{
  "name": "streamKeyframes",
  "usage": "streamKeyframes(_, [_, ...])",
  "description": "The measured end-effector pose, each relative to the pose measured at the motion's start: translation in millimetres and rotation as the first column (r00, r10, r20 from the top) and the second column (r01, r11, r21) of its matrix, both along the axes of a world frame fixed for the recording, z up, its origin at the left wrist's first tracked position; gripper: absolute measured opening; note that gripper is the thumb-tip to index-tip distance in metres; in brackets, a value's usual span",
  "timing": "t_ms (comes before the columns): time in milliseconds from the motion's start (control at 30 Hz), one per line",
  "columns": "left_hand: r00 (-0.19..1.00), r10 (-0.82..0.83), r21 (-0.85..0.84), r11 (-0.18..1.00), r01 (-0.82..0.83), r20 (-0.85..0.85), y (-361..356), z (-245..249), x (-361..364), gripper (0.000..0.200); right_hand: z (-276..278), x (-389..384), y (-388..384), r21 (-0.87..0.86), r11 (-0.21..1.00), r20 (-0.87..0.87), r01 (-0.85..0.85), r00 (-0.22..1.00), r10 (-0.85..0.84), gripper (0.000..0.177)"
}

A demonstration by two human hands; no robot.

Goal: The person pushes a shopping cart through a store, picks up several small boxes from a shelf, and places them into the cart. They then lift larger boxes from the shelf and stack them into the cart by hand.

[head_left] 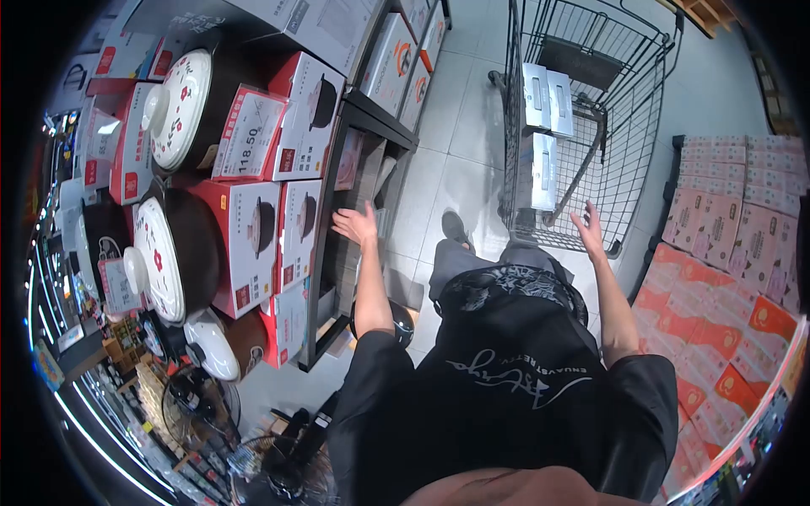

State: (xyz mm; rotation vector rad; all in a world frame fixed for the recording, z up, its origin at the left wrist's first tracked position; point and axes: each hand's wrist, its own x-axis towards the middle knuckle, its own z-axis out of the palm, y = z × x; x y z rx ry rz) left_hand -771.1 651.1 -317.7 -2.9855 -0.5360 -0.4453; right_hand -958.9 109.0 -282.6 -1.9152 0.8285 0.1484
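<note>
My left hand [355,225] is held out beside the dark shelf frame, its fingers spread and nothing in them. The nearest goods are red and white pot boxes [298,228] on the shelf. My right hand [588,228] hangs over the near end of a wire shopping cart [629,160], fingers apart and empty. Inside the cart lie several white and silver boxes [542,173] toward its left side. Whether my right hand touches the cart rim I cannot tell.
White floral-lidded pots [180,110] stand along the shelf at left, with a price sign [246,135] reading 118.50. Pink and red packages [700,329] are stacked at right. Fans [287,464] stand at lower left. Grey floor tiles [456,110] run between shelf and cart.
</note>
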Motion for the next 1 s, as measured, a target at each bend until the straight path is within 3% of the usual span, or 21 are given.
streamKeyframes(67, [0.967,0.142,-0.104,0.98,-0.167,-0.211,-2.9,14.4,39.3,0.067,13.2,-11.7,11.3,-0.092,0.996,0.019,0.011,1.0,-0.009,0.081])
streamKeyframes(133, [0.954,0.084,-0.277,0.946,-0.167,-0.288,7.0,23.7,66.0,0.066,11.1,-25.4,14.8,-0.235,0.972,0.038,0.004,0.999,0.005,0.075])
streamKeyframes(200, [0.979,-0.056,-0.378,0.925,-0.023,-0.197,26.4,0.3,87.2,0.063,20.5,-31.4,31.5,-0.291,0.955,0.004,-0.062,0.998,0.066,0.073])
streamKeyframes(233, [0.98,-0.075,-0.395,0.919,-0.005,-0.186,28.0,16.2,92.9,0.063,13.3,-38.7,37.3,-0.379,0.914,-0.024,-0.141,0.989,0.143,0.071])
streamKeyframes(333, [0.984,-0.135,-0.562,0.826,0.045,-0.119,58.2,-63.7,113.9,0.063,35.0,-41.4,53.9,-0.358,0.917,-0.112,-0.176,0.983,0.145,0.07])
streamKeyframes(433, [0.968,-0.167,-0.673,0.739,-0.003,-0.188,52.1,-76.8,128.4,0.059,40.4,-44.1,63.1,-0.407,0.897,-0.067,-0.173,0.985,0.159,0.071])
streamKeyframes(533, [0.933,-0.154,-0.572,0.818,-0.065,-0.325,57.2,-81.5,129.4,0.056,42.2,-53.1,71.4,-0.433,0.882,-0.119,-0.185,0.982,0.147,0.073])
streamKeyframes(667, [0.951,-0.272,-0.549,0.822,0.15,-0.148,75.9,-83.6,129.9,0.05,31.0,-54.4,79.1,-0.433,0.883,-0.137,-0.179,0.982,0.131,0.074])
streamKeyframes(767, [0.933,-0.192,-0.613,0.789,-0.038,-0.305,61.1,-57.0,130.4,0.056,29.5,-51.9,74.8,-0.438,0.879,-0.198,-0.188,0.974,0.11,0.075])
streamKeyframes(1000, [0.947,-0.117,-0.528,0.847,-0.061,-0.298,41.4,-33.2,137.4,0.055,35.8,-50.0,69.6,-0.468,0.864,-0.189,-0.187,0.976,0.109,0.074])
